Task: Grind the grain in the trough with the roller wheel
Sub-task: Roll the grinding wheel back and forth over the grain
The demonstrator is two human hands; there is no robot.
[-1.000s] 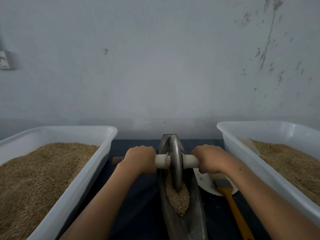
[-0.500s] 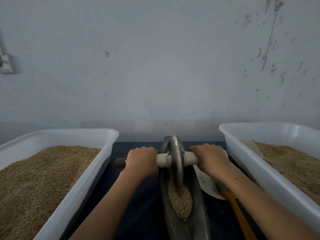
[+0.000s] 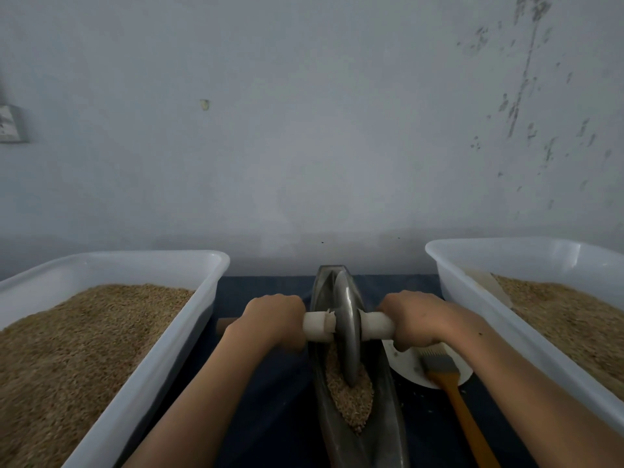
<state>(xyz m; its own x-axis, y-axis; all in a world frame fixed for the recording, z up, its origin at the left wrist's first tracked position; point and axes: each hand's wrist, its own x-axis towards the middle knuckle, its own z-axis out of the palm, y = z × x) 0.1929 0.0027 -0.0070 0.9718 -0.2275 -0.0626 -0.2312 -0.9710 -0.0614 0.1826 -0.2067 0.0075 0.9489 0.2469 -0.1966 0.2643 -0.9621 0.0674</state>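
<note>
The left hand [image 3: 275, 320] and right hand [image 3: 413, 319] each gripped the white handle [image 3: 376, 325] of the roller wheel [image 3: 347, 332], which stood upright in the grain [image 3: 351, 396] inside the metal trough [image 3: 385, 413].

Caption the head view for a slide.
Both hands, left and right, grip the roller wheel over grain in the trough.

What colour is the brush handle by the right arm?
Orange, on the brush lying across the white dish; head view.
</note>
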